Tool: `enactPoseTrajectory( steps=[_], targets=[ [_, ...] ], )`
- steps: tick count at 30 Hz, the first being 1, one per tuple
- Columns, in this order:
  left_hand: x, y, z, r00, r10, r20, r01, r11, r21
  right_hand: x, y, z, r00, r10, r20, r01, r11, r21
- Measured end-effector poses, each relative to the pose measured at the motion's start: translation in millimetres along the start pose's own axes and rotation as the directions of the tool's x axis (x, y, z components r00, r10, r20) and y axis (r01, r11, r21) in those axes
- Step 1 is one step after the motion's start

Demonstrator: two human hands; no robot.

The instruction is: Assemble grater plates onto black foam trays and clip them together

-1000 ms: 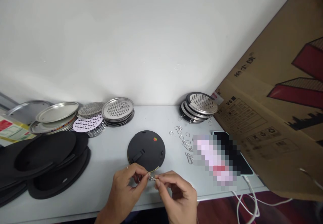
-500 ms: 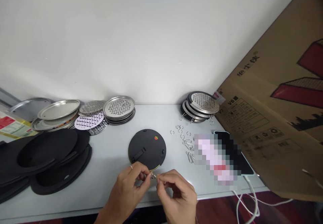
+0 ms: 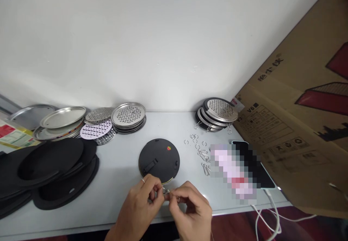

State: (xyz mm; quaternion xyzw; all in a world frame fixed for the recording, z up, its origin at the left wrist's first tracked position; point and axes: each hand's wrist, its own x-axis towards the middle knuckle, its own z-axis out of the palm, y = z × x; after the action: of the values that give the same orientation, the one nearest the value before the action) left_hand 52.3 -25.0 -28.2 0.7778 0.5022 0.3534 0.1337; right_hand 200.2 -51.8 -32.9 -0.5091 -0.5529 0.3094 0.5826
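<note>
At the near edge of the table [image 3: 114, 190], 2 hands meet over a small metal piece [image 3: 165, 191], held up off the surface just in front of the black disc [image 3: 159, 161]. Left hand [image 3: 140, 204]: thumb and forefinger pinched on the piece's left end. Right hand [image 3: 191, 208]: thumb and forefinger pinched on its right side. Fingertips cover most of it; possibly a ring with a wire clip, too small to be sure. Pinching from 2 sides suits so slight a part, I judge, each hand steadying it against the other.

Disc lies flat, coloured sticker facing up. To its right, loose rings [image 3: 194, 136] and wire clips [image 3: 203, 156], spread out, seemingly for easy picking. Beyond, by the wall, a clip-hung stack [image 3: 219, 112] of perforated discs. Back left: grater stack [image 3: 129, 116], then silver plates [image 3: 63, 117], grouped by kind, presumably to keep parts sorted.

Containers: cardboard box [image 3: 272, 136], right, printed outside showing; contents cannot be told. Shallow black dishes [image 3: 51, 163] overlap at left, upper ones resting on lower. Printed packet [image 3: 16, 137], far left, contents hidden.
</note>
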Motion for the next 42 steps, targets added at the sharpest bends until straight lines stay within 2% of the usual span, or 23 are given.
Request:
enactPoseTrajectory(
  steps=[7,14,24,30,35,39,42],
  targets=[
    [-1.6,1.4,1.5,1.0,-0.003,-0.01,0.003,0.999,-0.045,-0.1,1.0,2.5,0.999,-0.026,-0.03,0.024,0.997,-0.069],
    [-0.8,4.8,1.3,1.0,-0.012,-0.002,0.012,0.999,-0.051,-2.4,5.2,4.5,0.999,-0.023,-0.039,0.022,0.999,-0.035],
    [-5.1,3.9,1.7,0.995,0.045,0.091,-0.039,0.997,-0.059,-2.6,6.6,2.7,0.992,0.116,-0.047,-0.113,0.991,0.068],
    [-6.9,2.2,3.7,0.988,0.089,0.124,-0.084,0.995,-0.048,-1.1,6.8,-1.7,0.973,0.232,0.015,-0.232,0.96,0.155],
    [-7.7,1.7,1.7,0.986,0.09,0.144,-0.085,0.996,-0.041,-1.8,9.3,-3.2,0.962,0.27,0.043,-0.274,0.943,0.19],
    [-7.3,4.9,-1.9,0.991,0.066,0.119,-0.05,0.99,-0.132,-0.1,10.3,-3.6,0.957,0.289,0.023,-0.288,0.936,0.205],
    [-5.7,6.0,-3.7,0.998,0.02,0.055,-0.006,0.969,-0.248,2.6,8.6,-3.9,0.973,0.23,0.023,-0.231,0.956,0.181]
  ],
)
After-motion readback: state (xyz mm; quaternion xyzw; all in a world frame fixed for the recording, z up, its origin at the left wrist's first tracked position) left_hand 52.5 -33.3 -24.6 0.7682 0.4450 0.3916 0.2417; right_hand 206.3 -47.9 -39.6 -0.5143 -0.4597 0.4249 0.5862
